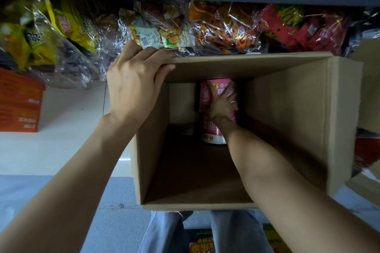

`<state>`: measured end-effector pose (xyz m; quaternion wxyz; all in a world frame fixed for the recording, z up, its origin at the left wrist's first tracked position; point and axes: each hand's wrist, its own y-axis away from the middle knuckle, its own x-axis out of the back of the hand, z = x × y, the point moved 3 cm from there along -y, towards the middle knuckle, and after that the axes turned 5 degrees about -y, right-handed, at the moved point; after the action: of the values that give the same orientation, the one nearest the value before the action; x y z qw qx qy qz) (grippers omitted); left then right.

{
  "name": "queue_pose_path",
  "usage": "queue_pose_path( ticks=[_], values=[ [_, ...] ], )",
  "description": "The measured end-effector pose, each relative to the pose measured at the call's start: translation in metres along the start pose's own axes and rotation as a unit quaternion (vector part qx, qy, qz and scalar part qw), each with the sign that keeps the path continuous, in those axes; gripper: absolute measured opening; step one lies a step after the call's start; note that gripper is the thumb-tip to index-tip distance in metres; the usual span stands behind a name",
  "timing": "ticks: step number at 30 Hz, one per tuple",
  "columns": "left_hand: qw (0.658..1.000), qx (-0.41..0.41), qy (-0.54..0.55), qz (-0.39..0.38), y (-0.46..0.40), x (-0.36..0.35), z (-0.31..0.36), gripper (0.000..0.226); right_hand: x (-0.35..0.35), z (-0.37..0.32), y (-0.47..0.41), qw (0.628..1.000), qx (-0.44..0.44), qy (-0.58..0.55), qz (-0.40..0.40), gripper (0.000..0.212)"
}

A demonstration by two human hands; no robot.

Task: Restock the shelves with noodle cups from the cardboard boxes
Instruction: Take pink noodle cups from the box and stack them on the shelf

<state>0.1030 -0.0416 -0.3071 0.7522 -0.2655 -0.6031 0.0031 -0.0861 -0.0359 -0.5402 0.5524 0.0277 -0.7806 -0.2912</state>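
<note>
Cardboard box [287, 109] sits open-topped on the pale floor [72, 146], pushed against a low shelf packed with bagged noodle multipacks [144, 26] in yellow, orange and red wrap. Left hand [133, 82] curls its fingers over the box's far-left top edge and clamps it. Right hand [222, 104] reaches deep inside, fingers spread and wrapped around the upper pink noodle cup [218, 88], which stands against the far wall on top of a second pink cup [211, 135] near the box's bottom. An orange carton [18, 104] stands on the floor at left. Grey trouser legs [164, 232] show below the box.
</note>
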Motion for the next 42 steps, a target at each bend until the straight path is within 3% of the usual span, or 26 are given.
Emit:
queue_pose_path(
  ticks=[7, 11, 13, 15, 16, 18, 19, 20, 21, 23, 24, 26, 30, 36, 40, 42],
  values=[
    [1.0, 0.024, 0.003, -0.018, -0.017, -0.009, -0.007, 0.024, 0.053, -0.01, 0.044, 0.995, 0.036, -0.087, 0.025, 0.099],
    [0.992, 0.043, -0.007, -0.118, -0.032, -0.015, -0.011, 0.035, 0.115, -0.008, 0.086, 0.968, 0.063, -0.243, 0.027, 0.104],
    [0.98, 0.05, -0.01, -0.192, -0.032, -0.009, -0.006, 0.056, 0.151, 0.0, 0.107, 0.923, 0.064, -0.38, 0.028, 0.101],
    [0.965, 0.063, 0.091, -0.238, -0.021, 0.01, 0.009, 0.076, 0.188, 0.006, 0.133, 0.846, 0.05, -0.531, -0.002, 0.089],
    [0.945, 0.079, 0.186, -0.256, -0.014, 0.023, 0.02, 0.082, 0.206, 0.007, 0.147, 0.806, 0.033, -0.591, -0.025, 0.082],
    [0.854, 0.141, 0.411, -0.286, 0.001, 0.055, 0.042, 0.082, 0.241, 0.007, 0.175, 0.733, 0.005, -0.676, -0.071, 0.068],
    [0.809, 0.162, 0.495, -0.274, 0.006, 0.07, 0.052, 0.08, 0.258, 0.007, 0.187, 0.699, 0.008, -0.708, -0.099, 0.061],
    [0.789, 0.172, 0.541, -0.234, 0.007, 0.087, 0.06, 0.078, 0.275, 0.004, 0.198, 0.67, 0.02, -0.728, -0.141, 0.059],
    [0.791, 0.186, 0.555, -0.177, 0.005, 0.105, 0.066, 0.07, 0.292, -0.001, 0.209, 0.656, 0.043, -0.731, -0.183, 0.062],
    [0.797, 0.222, 0.559, -0.053, -0.006, 0.142, 0.07, 0.055, 0.324, -0.015, 0.228, 0.663, 0.103, -0.711, -0.211, 0.072],
    [0.784, 0.242, 0.572, -0.009, -0.012, 0.159, 0.069, 0.052, 0.341, -0.026, 0.239, 0.673, 0.149, -0.694, -0.205, 0.074],
    [0.754, 0.262, 0.599, 0.058, -0.03, 0.194, 0.063, 0.051, 0.371, -0.053, 0.257, 0.695, 0.243, -0.652, -0.181, 0.077],
    [0.747, 0.304, 0.571, 0.151, -0.078, 0.258, 0.038, 0.03, 0.42, -0.119, 0.274, 0.722, 0.372, -0.573, -0.113, 0.082],
    [0.741, 0.373, 0.54, 0.142, -0.168, 0.29, -0.022, 0.048, 0.477, -0.225, 0.244, 0.76, 0.496, -0.415, 0.063, 0.09],
    [0.73, 0.366, 0.563, 0.131, -0.21, 0.272, -0.04, 0.049, 0.492, -0.267, 0.195, 0.759, 0.466, -0.452, 0.058, 0.075],
    [0.752, 0.345, 0.551, 0.11, -0.223, 0.259, -0.044, 0.047, 0.491, -0.28, 0.175, 0.769, 0.462, -0.435, 0.072, 0.066]
  ],
)
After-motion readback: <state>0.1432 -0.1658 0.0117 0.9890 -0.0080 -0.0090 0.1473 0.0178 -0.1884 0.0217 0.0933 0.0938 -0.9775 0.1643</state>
